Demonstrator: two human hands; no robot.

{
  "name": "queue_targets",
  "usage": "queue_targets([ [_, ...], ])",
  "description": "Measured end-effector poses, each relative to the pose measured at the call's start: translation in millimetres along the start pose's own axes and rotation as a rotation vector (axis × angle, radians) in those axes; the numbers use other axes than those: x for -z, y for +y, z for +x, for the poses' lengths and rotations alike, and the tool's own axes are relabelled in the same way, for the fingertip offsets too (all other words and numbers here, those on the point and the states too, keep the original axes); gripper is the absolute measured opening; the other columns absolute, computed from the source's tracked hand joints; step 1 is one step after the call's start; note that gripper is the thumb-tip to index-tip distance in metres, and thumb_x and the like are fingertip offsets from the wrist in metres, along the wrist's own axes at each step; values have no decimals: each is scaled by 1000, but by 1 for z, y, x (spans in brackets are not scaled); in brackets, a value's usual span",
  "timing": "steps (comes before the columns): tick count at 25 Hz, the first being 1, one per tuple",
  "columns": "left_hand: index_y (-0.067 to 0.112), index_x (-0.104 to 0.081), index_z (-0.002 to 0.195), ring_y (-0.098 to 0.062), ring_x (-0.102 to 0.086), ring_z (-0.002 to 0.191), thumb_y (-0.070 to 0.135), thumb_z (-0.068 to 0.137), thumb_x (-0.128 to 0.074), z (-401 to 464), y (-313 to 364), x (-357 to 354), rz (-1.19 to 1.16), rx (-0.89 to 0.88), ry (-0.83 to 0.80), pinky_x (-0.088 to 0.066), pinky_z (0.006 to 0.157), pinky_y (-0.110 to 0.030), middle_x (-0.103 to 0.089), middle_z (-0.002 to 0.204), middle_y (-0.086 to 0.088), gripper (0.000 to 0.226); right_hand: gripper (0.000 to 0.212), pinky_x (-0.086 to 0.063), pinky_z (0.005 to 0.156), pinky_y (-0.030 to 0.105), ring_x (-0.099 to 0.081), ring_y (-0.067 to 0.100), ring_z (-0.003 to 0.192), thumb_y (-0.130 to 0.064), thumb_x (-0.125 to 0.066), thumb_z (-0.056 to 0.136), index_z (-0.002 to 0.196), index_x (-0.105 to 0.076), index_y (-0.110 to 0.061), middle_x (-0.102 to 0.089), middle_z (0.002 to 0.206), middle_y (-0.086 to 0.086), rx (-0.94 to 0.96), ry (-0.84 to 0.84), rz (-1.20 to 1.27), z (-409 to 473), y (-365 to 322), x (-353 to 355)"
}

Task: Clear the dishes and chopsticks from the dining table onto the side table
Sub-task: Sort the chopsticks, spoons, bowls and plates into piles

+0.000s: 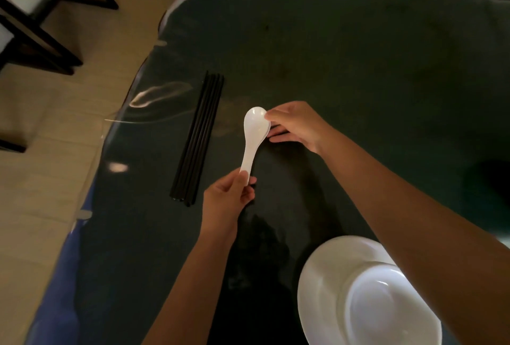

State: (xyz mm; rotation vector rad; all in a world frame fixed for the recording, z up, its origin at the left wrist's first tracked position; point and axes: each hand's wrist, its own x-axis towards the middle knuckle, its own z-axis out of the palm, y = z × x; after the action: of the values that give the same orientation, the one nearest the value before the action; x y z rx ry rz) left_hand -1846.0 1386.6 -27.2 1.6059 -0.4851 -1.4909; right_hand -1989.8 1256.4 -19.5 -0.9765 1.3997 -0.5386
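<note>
Spoons [255, 135], white and glossy, are being held above the dark table [358, 68] by both hands.

They are looking like two nested soup spoons, a second rim showing just behind the front bowl; the left hand [226, 204] is pinching the handle end while the right hand [298, 126] is pinching the bowl's far edge between thumb and fingers. Black chopsticks [197, 140] are lying bundled on the table just left of the spoons, apart from them, and white plates [325, 284] are sitting stacked at the near right, partly hidden under the right forearm. A dark-framed chair [41, 13] is standing on the tan floor at far left. The spoons' long axis is running near to far, bowl pointing away from the person, roughly parallel to the chopsticks.
</note>
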Motion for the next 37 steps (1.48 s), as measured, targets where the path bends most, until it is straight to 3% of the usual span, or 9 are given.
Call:
queue_targets([
  [5, 29, -68, 76, 4, -57, 47, 17, 87, -60, 11, 11, -3, 284, -99, 52, -47, 46, -12, -68, 60, 7, 18, 27, -60, 71, 28, -66, 21, 89, -1, -58, 84, 111, -58, 2, -58, 111, 12, 11, 127, -62, 16, -3, -4],
  [7, 37, -65, 65, 4, -54, 45, 18, 86, -61, 14, 15, -4, 447, -224, 73, -43, 44, -12, -63, 54, 12, 29, 24, -59, 61, 22, -64, 20, 87, 2, -58, 83, 108, -59, 1, -56, 106, 9, 56, 168, -66, 18, -7, -7],
  [11, 30, -66, 65, -4, -57, 53, 16, 88, -57, 15, 15, -8, 602, -365, 93, -42, 46, -14, -65, 58, 9, 28, 20, -57, 57, 18, -64, 23, 96, 0, -62, 81, 100, -63, -5, -60, 113, 10, 101, 229, -195, 26, -15, -13],
  [15, 15, -71, 89, -13, -60, 67, 22, 90, -55, 19, 4, -11, 701, -368, 172, -41, 54, -15, -65, 86, -4, 18, 20, -58, 60, 21, -58, 11, 65, -4, -63, 82, 101, -64, -9, -61, 117, 10, 87, 284, -330, 32, -12, -15],
  [20, 17, -53, 127, -10, -56, 91, 29, 87, -60, 12, -4, -13, 835, -502, 241, -46, 74, -22, -52, 116, 1, 43, 26, -56, 61, 20, -60, 9, 65, -7, -63, 82, 107, -64, -13, -64, 110, 6, 129, 304, -408, 31, -10, -14],
  [23, 17, -49, 130, -12, -52, 104, 22, 83, -66, 8, -13, -12, 903, -595, 206, -43, 79, -23, -53, 119, 1, 50, 29, -57, 64, 23, -64, 12, 73, -6, -62, 82, 110, -63, -13, -65, 112, 8, 152, 264, -431, 29, -8, -14],
  [30, 14, -57, 118, -16, -57, 93, 9, 85, -61, 18, -14, -9, 884, -652, 190, -48, 73, -26, -59, 107, -1, 33, 23, -58, 66, 24, -63, 10, 67, -8, -63, 83, 105, -62, -13, -65, 109, 8, 151, 306, -388, 31, -6, -15],
  [34, 16, -52, 127, -16, -56, 98, 14, 85, -62, 13, -11, -8, 900, -598, 162, -52, 83, -35, -55, 115, -1, 43, 26, -58, 65, 24, -67, 12, 75, -11, -65, 83, 108, -60, -13, -66, 104, 7, 134, 287, -339, 20, -7, -12],
  [37, 20, -47, 131, -14, -56, 98, 26, 84, -63, -10, -7, -5, 920, -639, 221, -53, 75, -36, -51, 120, 1, 50, 25, -57, 70, 26, -67, 17, 79, -14, -64, 83, 108, -61, -12, -67, 99, 8, 175, 282, -307, -15, -9, 5],
])
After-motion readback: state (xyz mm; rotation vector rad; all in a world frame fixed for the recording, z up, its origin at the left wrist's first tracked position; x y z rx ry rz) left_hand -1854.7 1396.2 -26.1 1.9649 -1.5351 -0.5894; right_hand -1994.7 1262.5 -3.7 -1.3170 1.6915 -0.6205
